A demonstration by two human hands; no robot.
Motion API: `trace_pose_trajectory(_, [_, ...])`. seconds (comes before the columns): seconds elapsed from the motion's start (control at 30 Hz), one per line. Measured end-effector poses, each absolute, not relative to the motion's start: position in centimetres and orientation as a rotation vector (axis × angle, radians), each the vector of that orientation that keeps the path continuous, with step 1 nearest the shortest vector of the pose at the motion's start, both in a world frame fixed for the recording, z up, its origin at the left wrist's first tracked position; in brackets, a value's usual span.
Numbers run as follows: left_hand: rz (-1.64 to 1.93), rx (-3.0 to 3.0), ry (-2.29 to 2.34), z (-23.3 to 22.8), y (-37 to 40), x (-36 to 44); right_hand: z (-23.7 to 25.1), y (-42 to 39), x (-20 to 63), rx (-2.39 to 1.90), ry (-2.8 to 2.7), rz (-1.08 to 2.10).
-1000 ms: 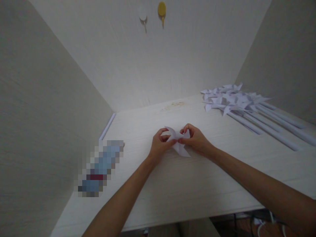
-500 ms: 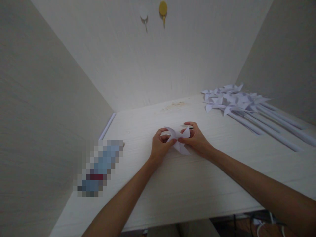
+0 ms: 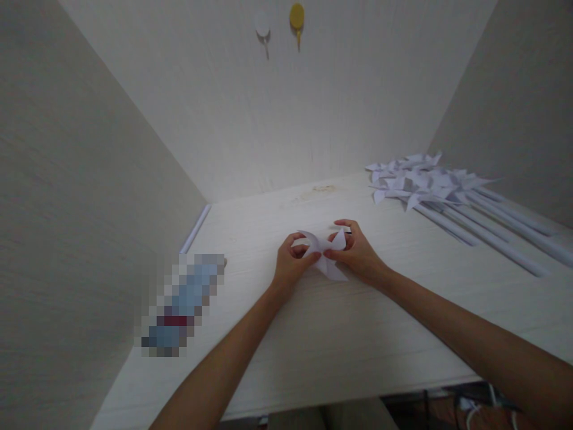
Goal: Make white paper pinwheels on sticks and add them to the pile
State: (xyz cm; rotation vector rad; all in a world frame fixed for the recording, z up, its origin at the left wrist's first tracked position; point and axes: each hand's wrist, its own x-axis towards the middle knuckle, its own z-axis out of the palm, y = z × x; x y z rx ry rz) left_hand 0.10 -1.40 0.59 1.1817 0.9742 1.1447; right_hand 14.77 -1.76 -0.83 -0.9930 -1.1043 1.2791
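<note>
Between my two hands is a white paper pinwheel [image 3: 333,272], its blades curling outward just above the table. My left hand [image 3: 290,263] pinches it from the left, thumb pressed near the centre. On the other side my right hand [image 3: 356,251] grips it near the middle with the thumb, its index finger raised and bent. A small dark thing shows by the right fingers; I cannot make out what it is. The fingertips behind the paper are partly hidden.
At the back right lie several paper pinwheels [image 3: 421,182] on rolled paper sticks [image 3: 505,242]. One paper roll [image 3: 196,229] rests along the left wall. A blurred-out bluish object [image 3: 188,298] lies at left. Two hooks, one yellow [image 3: 296,17], hang on the back wall.
Almost nothing differs. Both hands keep their hold on the pinwheel, and the view has shifted very slightly.
</note>
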Motion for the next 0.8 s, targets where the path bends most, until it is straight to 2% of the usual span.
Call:
trace_pose_trajectory(0.27, [1.157,1.046,0.923,0.7,-0.8,-0.3,0.2,-2.0,14.9,-0.849,-1.148,1.158])
trace_pose_trajectory(0.5, [0.905,0.941,0.66,1.5,0.0,-3.2,0.4,-1.3,15.5,-1.002,-1.247,0.757])
trace_pose_trajectory(0.6, [0.761,1.0,0.499,0.9,-0.1,-4.4,0.8,0.7,12.7,-1.102,-1.653,0.62])
trace_pose_trajectory(0.8, [0.47,1.137,0.194,-0.5,-0.4,-5.1,1.8,7.9,1.9,-0.972,-2.152,0.671])
